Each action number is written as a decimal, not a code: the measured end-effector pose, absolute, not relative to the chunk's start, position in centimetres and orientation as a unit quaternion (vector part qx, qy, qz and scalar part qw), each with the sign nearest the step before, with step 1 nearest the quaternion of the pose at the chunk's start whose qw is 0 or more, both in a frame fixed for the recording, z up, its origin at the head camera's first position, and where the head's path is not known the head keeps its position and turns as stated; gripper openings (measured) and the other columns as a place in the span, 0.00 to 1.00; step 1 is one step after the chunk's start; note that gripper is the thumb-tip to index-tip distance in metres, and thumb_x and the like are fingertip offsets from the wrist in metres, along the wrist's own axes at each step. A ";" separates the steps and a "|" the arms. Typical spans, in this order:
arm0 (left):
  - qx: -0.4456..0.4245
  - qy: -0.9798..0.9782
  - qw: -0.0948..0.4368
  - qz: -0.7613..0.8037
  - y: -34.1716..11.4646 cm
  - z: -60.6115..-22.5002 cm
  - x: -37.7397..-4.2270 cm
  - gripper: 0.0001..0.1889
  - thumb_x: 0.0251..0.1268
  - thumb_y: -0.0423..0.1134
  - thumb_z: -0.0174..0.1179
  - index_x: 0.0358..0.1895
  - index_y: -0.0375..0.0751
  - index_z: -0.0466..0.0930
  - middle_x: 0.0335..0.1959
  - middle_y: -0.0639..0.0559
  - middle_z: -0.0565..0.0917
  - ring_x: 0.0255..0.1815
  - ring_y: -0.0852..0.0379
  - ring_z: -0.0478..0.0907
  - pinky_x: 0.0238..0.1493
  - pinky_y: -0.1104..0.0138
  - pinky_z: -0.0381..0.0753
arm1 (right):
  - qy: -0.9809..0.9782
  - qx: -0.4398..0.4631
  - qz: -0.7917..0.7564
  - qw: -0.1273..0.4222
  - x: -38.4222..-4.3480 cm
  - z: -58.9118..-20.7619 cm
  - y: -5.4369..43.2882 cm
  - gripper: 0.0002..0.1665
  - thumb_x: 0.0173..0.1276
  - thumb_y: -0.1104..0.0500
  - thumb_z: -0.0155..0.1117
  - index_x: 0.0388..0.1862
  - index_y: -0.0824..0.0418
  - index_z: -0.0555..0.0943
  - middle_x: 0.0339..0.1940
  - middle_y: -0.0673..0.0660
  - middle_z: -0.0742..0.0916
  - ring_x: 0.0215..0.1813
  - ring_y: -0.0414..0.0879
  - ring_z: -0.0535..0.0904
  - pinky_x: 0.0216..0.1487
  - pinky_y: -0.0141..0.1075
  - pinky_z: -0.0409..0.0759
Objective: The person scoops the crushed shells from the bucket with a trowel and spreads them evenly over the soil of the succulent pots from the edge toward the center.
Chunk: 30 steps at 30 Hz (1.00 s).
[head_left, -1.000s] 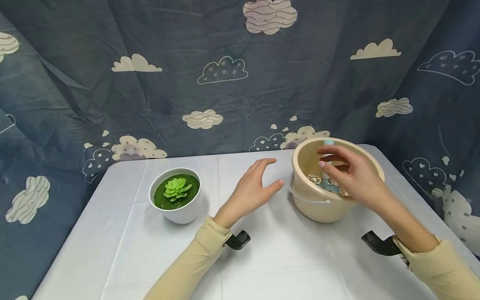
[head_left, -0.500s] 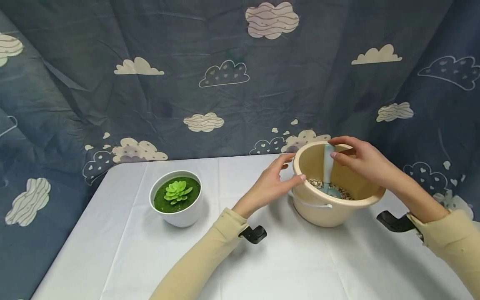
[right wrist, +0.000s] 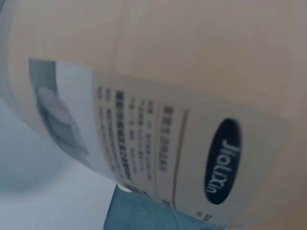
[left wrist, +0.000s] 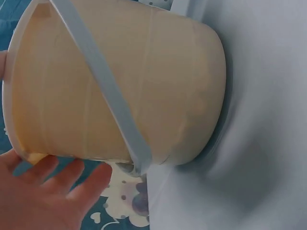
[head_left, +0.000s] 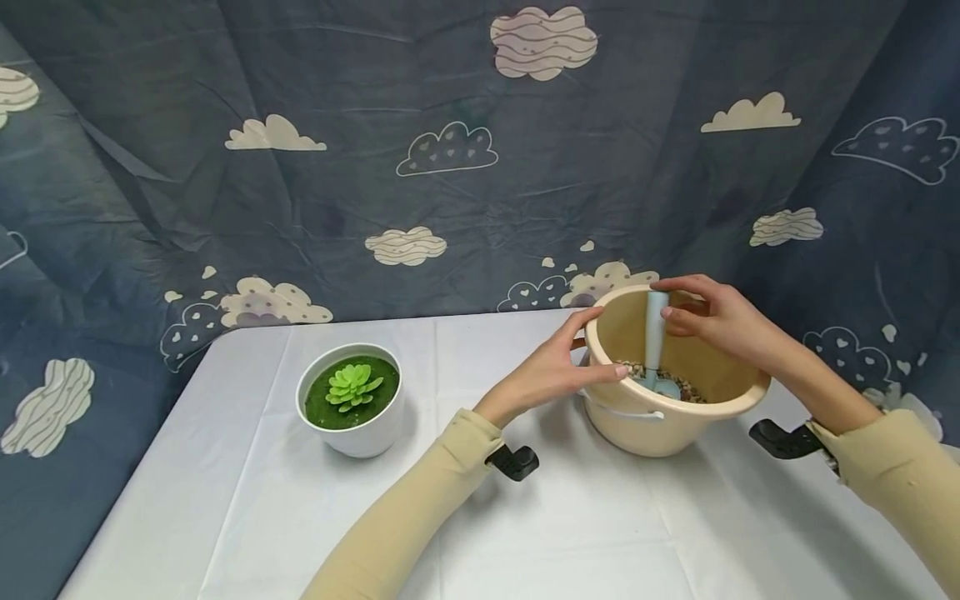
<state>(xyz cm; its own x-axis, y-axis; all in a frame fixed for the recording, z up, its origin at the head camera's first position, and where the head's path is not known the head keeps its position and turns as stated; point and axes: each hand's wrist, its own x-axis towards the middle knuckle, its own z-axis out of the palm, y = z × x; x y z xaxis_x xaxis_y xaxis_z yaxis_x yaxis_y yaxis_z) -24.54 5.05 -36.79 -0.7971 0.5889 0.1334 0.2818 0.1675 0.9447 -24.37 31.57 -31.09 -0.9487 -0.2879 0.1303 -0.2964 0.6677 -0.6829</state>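
A cream bucket [head_left: 637, 429] stands at the right of the table with pale gravel [head_left: 693, 392] in its bottom. My left hand [head_left: 543, 371] holds its left rim, thumb over the near side and fingers along the far side. The left wrist view shows that hand's fingers [left wrist: 72, 182] beside the bucket wall. A light-blue scoop [head_left: 655, 333] stands upright inside, its blade down in the gravel and partly hidden. My right hand [head_left: 723, 321] reaches over the bucket and pinches the top of its handle between thumb and fingers. The right wrist view holds only the bucket's printed label [right wrist: 158, 143].
A white pot [head_left: 371, 433] with a green succulent [head_left: 352, 385] stands on the left of the white-covered table [head_left: 555, 533]. The bucket's white bail [left wrist: 108, 81] hangs down its side. Dark cloud-patterned cloth [head_left: 337, 192] rises behind the table.
My left hand has moved right, from beside the bucket onto its rim. My right hand has closed on the scoop's handle, which now stands straighter.
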 end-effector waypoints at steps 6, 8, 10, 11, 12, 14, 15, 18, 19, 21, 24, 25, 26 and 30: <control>0.281 0.725 0.161 0.608 5.1 -36.9 -24.7 0.48 0.55 0.52 0.72 0.76 0.67 0.51 0.74 0.70 0.53 0.72 0.55 0.59 0.64 0.57 0.68 | -0.898 0.169 0.407 -0.005 -23.9 -31.0 31.5 0.25 0.75 0.59 0.59 0.67 0.66 0.69 0.52 0.65 0.77 0.49 0.47 0.82 0.44 0.45 0.84; 0.282 0.719 0.162 0.614 5.1 -36.9 -24.7 0.48 0.55 0.50 0.72 0.76 0.66 0.52 0.74 0.70 0.53 0.73 0.54 0.58 0.64 0.58 0.68 | -0.881 0.184 0.435 -0.024 -23.9 -31.0 31.5 0.23 0.76 0.60 0.58 0.65 0.65 0.66 0.54 0.67 0.80 0.48 0.41 0.83 0.42 0.46 0.85; 0.283 0.712 0.163 0.621 5.1 -36.9 -24.7 0.48 0.55 0.48 0.72 0.77 0.65 0.51 0.74 0.70 0.54 0.73 0.54 0.58 0.64 0.58 0.67 | -0.866 0.194 0.459 -0.040 -23.8 -31.1 31.6 0.22 0.76 0.61 0.56 0.64 0.63 0.65 0.56 0.65 0.82 0.49 0.38 0.83 0.41 0.47 0.85; 0.284 0.709 0.164 0.625 5.2 -37.0 -24.7 0.48 0.56 0.47 0.72 0.77 0.64 0.51 0.74 0.70 0.54 0.73 0.53 0.58 0.64 0.58 0.67 | -0.860 0.200 0.466 -0.046 -23.8 -31.1 31.7 0.22 0.76 0.62 0.56 0.65 0.63 0.64 0.56 0.63 0.83 0.50 0.38 0.83 0.41 0.48 0.85; 0.284 0.705 0.165 0.628 5.2 -37.0 -24.7 0.48 0.56 0.47 0.72 0.77 0.64 0.52 0.74 0.70 0.55 0.72 0.53 0.58 0.64 0.58 0.67 | -0.858 0.203 0.469 -0.047 -23.7 -31.1 31.7 0.23 0.76 0.63 0.56 0.65 0.63 0.63 0.55 0.62 0.84 0.50 0.39 0.83 0.40 0.48 0.85; 0.284 0.699 0.167 0.635 5.2 -37.1 -24.7 0.48 0.55 0.46 0.72 0.77 0.63 0.52 0.73 0.70 0.55 0.72 0.53 0.58 0.65 0.57 0.67 | -0.862 0.206 0.461 -0.036 -23.5 -30.9 31.9 0.24 0.76 0.63 0.56 0.67 0.65 0.64 0.53 0.58 0.85 0.49 0.39 0.83 0.40 0.49 0.85; 0.284 0.697 0.167 0.637 5.2 -37.1 -24.7 0.48 0.55 0.46 0.72 0.77 0.62 0.52 0.73 0.70 0.56 0.72 0.53 0.58 0.65 0.57 0.67 | -0.866 0.204 0.455 -0.027 -23.4 -30.8 32.1 0.25 0.76 0.63 0.55 0.68 0.65 0.64 0.53 0.56 0.85 0.49 0.39 0.83 0.41 0.48 0.84; 0.285 0.694 0.162 0.641 5.3 -37.1 -24.7 0.48 0.55 0.45 0.72 0.77 0.61 0.53 0.73 0.70 0.56 0.72 0.54 0.59 0.66 0.56 0.66 | -0.878 0.178 0.445 0.013 -23.1 -30.5 32.5 0.24 0.76 0.61 0.55 0.68 0.64 0.66 0.52 0.53 0.85 0.48 0.36 0.82 0.41 0.42 0.85; 0.286 0.694 0.160 0.641 5.3 -37.1 -24.7 0.48 0.55 0.45 0.72 0.77 0.61 0.53 0.72 0.70 0.57 0.72 0.54 0.59 0.67 0.55 0.65 | -0.880 0.168 0.443 0.030 -23.1 -30.4 32.7 0.24 0.76 0.61 0.55 0.68 0.63 0.67 0.51 0.51 0.84 0.48 0.36 0.82 0.41 0.40 0.85; 0.288 0.694 0.156 0.641 5.3 -37.1 -24.8 0.48 0.54 0.45 0.72 0.77 0.60 0.53 0.72 0.70 0.57 0.71 0.54 0.60 0.67 0.55 0.65 | -0.878 0.150 0.450 0.060 -23.1 -30.3 32.9 0.23 0.76 0.61 0.55 0.67 0.60 0.67 0.51 0.48 0.84 0.48 0.35 0.82 0.40 0.35 0.84; 0.289 0.690 0.156 0.645 5.3 -37.2 -24.8 0.48 0.54 0.44 0.72 0.77 0.59 0.53 0.73 0.69 0.58 0.71 0.54 0.60 0.68 0.53 0.64 | -0.866 0.139 0.471 0.094 -23.1 -30.4 33.3 0.22 0.76 0.61 0.54 0.67 0.59 0.68 0.50 0.44 0.84 0.47 0.34 0.83 0.39 0.32 0.84; 0.289 0.688 0.156 0.647 5.3 -37.2 -24.8 0.48 0.55 0.44 0.72 0.77 0.59 0.53 0.73 0.68 0.58 0.71 0.54 0.61 0.68 0.52 0.64 | -0.861 0.137 0.479 0.102 -23.1 -30.4 33.5 0.21 0.76 0.61 0.54 0.67 0.58 0.68 0.50 0.43 0.84 0.47 0.34 0.83 0.39 0.32 0.84; 0.289 0.687 0.156 0.648 5.3 -37.2 -24.8 0.48 0.55 0.43 0.72 0.77 0.59 0.53 0.73 0.68 0.58 0.70 0.55 0.61 0.68 0.51 0.64 | -0.856 0.134 0.487 0.108 -23.1 -30.5 33.5 0.21 0.76 0.61 0.54 0.66 0.58 0.68 0.50 0.42 0.84 0.47 0.34 0.83 0.40 0.32 0.84; 0.288 0.681 0.159 0.655 5.4 -37.3 -24.8 0.47 0.54 0.42 0.72 0.77 0.60 0.54 0.72 0.68 0.58 0.70 0.55 0.61 0.67 0.52 0.65 | -0.840 0.124 0.515 0.117 -23.3 -30.9 33.7 0.20 0.75 0.62 0.55 0.64 0.57 0.70 0.48 0.41 0.85 0.46 0.35 0.84 0.40 0.33 0.83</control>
